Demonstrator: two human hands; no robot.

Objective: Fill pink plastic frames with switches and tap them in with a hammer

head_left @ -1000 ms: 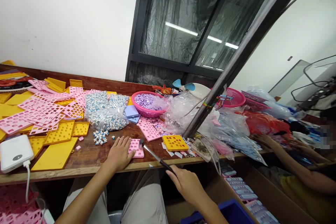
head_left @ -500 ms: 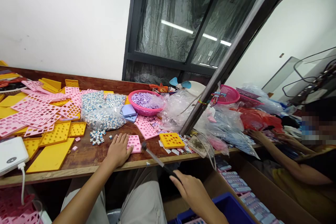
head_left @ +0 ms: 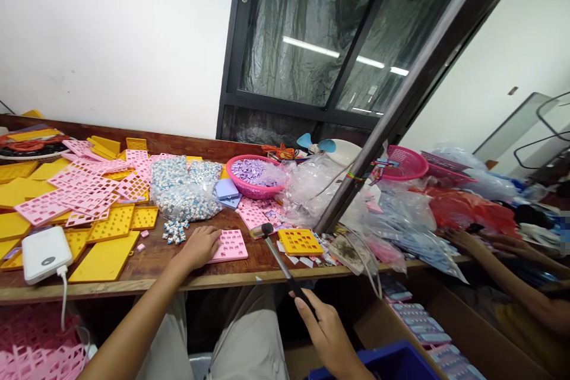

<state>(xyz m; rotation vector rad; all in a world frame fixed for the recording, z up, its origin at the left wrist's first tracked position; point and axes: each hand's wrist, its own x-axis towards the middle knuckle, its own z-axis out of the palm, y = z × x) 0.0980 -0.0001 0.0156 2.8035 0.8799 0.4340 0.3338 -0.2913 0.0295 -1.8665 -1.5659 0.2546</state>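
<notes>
My left hand (head_left: pixel 199 248) rests flat on the wooden table (head_left: pixel 155 261), its fingers lying on the left edge of a small pink grid tray (head_left: pixel 230 245). My right hand (head_left: pixel 327 332) is below the table edge, closed round the black handle of a small hammer (head_left: pixel 278 258). The hammer's head is raised above the table, just right of the pink tray. A yellow grid tray (head_left: pixel 300 241) lies to the right of the hammer head. A small heap of white-and-blue switches (head_left: pixel 174 231) sits just beyond my left hand.
Piles of pink (head_left: pixel 75 190) and yellow trays (head_left: pixel 104 258) fill the left of the table. A bag of switches (head_left: pixel 184 187), a pink basket of purple caps (head_left: pixel 253 175), plastic bags (head_left: pixel 312 187) and a slanting metal pole (head_left: pixel 383 124) stand behind. A white power bank (head_left: pixel 46 253) lies left. Another person's arms (head_left: pixel 503 267) reach in at right.
The hammer head has risen and moved right, away from the pink tray. My left hand stays on the tray. The view has shifted slightly.
</notes>
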